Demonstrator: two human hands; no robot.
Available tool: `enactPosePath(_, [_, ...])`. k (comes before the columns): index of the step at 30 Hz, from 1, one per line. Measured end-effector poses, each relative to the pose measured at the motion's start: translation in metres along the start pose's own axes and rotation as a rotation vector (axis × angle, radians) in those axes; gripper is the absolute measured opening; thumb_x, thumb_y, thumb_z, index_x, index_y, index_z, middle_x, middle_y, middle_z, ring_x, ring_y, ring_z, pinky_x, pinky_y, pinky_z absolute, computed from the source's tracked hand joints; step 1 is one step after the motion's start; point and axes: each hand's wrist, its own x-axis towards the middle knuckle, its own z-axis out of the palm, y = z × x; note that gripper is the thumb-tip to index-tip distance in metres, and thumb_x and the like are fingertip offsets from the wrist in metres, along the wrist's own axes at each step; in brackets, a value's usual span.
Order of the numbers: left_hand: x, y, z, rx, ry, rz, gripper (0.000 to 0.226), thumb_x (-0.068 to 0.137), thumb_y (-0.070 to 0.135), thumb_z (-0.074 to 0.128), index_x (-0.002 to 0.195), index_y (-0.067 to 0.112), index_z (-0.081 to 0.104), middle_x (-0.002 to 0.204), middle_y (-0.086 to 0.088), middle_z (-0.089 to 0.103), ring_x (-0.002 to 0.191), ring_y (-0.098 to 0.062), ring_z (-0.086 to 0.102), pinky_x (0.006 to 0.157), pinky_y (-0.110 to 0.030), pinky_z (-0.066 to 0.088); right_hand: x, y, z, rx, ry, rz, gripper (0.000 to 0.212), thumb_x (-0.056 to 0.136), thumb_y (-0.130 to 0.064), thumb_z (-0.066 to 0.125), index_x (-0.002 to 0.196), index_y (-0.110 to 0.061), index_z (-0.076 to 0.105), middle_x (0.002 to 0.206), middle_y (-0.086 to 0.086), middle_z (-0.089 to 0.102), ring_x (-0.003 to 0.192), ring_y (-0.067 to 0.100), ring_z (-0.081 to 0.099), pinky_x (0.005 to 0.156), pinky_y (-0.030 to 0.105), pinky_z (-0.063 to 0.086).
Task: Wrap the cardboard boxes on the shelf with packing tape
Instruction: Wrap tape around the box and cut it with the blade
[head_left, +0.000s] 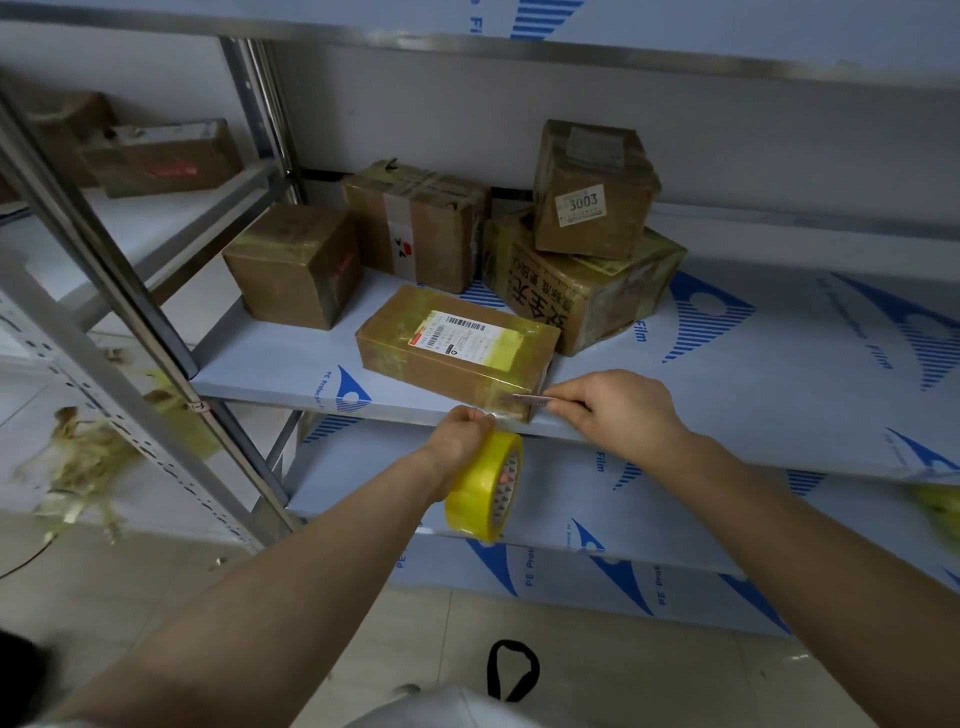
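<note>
A flat cardboard box (457, 353) with a white shipping label lies at the front edge of the middle shelf (270, 364), its sides glossy with tape. My left hand (462, 441) grips a yellow roll of packing tape (485, 486) just below the box's near corner, a strip stretched up to the box. My right hand (618, 410) pinches a small blade (532, 399), its tip at the tape by the box's right corner.
Several other taped boxes stand behind: a cube (296, 265) at left, one (415, 223) in the middle, and a small box marked 3003 (592, 192) stacked on a larger one (587, 291). Metal uprights (130, 291) rise at left. Tape scraps (83, 457) litter the floor.
</note>
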Motion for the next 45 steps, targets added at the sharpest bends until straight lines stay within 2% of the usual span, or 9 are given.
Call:
enactPosePath(7, [-0.001,0.002,0.0,0.008,0.013,0.023,0.014,0.099,0.024,0.046,0.11,0.015,0.05,0.106,-0.015,0.057,0.097,-0.033,0.057,0.089,-0.043,0.05,0.008,-0.015,0.014,-0.36,-0.008,-0.102,0.029,0.099,-0.018,0.042,0.122,-0.024,0.058,0.106,0.001,0.057,0.103,0.022,0.056,0.047,0.024,0.016])
enactPosePath(19, [-0.005,0.011,0.001,0.012,0.019,0.1,0.013,0.097,0.019,0.049,0.11,0.015,0.052,0.104,-0.015,0.058,0.094,-0.031,0.057,0.089,-0.042,0.05,0.014,-0.02,0.021,-0.441,-0.061,-0.121,0.028,0.089,-0.003,0.05,0.109,-0.016,0.064,0.099,0.002,0.058,0.1,0.024,0.06,0.048,0.023,0.017])
enactPosePath(26, [-0.002,0.007,-0.003,0.034,0.013,0.033,0.024,0.097,0.028,0.052,0.115,0.012,0.053,0.111,-0.015,0.059,0.106,-0.035,0.057,0.098,-0.047,0.046,-0.012,0.045,-0.003,0.222,-0.059,0.26,0.018,0.086,-0.026,0.058,0.094,-0.03,0.074,0.086,-0.011,0.068,0.088,0.014,0.059,0.069,0.026,0.042])
enactPosePath(29, [-0.001,0.006,0.0,0.014,-0.008,0.02,0.026,0.098,0.026,0.05,0.119,0.011,0.051,0.1,-0.012,0.058,0.089,-0.029,0.058,0.084,-0.04,0.049,-0.015,0.066,0.002,0.883,0.116,0.581,0.015,0.083,-0.017,0.06,0.082,-0.01,0.073,0.067,0.004,0.062,0.054,0.013,0.044,0.052,0.023,0.037])
enactPosePath(34, [-0.006,0.01,0.003,0.008,-0.011,0.007,0.023,0.098,0.029,0.05,0.116,0.013,0.05,0.095,-0.01,0.057,0.087,-0.028,0.057,0.083,-0.04,0.048,0.007,0.086,0.034,1.076,0.264,0.803,0.029,0.086,-0.002,0.052,0.109,-0.007,0.069,0.07,0.008,0.057,0.052,0.015,0.046,0.048,0.022,0.04])
enactPosePath(37, [-0.004,0.009,0.002,0.038,0.011,0.008,0.022,0.098,0.027,0.051,0.115,0.013,0.051,0.105,-0.013,0.057,0.098,-0.032,0.056,0.092,-0.043,0.048,0.023,0.096,0.054,1.004,0.275,0.776,0.04,0.087,0.001,0.054,0.124,-0.013,0.063,0.115,0.008,0.065,0.088,0.019,0.061,0.085,0.031,0.053])
enactPosePath(39, [-0.003,0.008,0.001,0.051,0.031,0.004,0.02,0.098,0.026,0.05,0.113,0.013,0.052,0.105,-0.013,0.056,0.101,-0.032,0.056,0.094,-0.045,0.047,0.029,0.101,0.062,0.787,0.243,0.769,0.039,0.09,-0.008,0.056,0.128,-0.017,0.06,0.132,0.006,0.058,0.115,0.026,0.055,0.104,0.037,0.043])
enactPosePath(42, [-0.002,0.008,0.001,0.077,0.05,0.0,0.023,0.098,0.027,0.049,0.115,0.012,0.052,0.106,-0.012,0.056,0.102,-0.032,0.055,0.096,-0.044,0.046,0.036,0.088,0.06,0.394,0.406,0.491,0.034,0.095,-0.012,0.05,0.127,-0.017,0.061,0.13,0.011,0.058,0.12,0.033,0.049,0.101,0.036,0.04])
enactPosePath(45, [-0.001,0.007,0.001,0.079,0.062,0.006,0.02,0.097,0.028,0.05,0.11,0.013,0.054,0.109,-0.013,0.056,0.106,-0.033,0.055,0.1,-0.047,0.045,0.051,0.037,0.05,0.546,0.419,0.008,0.035,0.099,-0.011,0.043,0.132,-0.011,0.055,0.137,0.01,0.052,0.128,0.026,0.045,0.104,0.027,0.032])
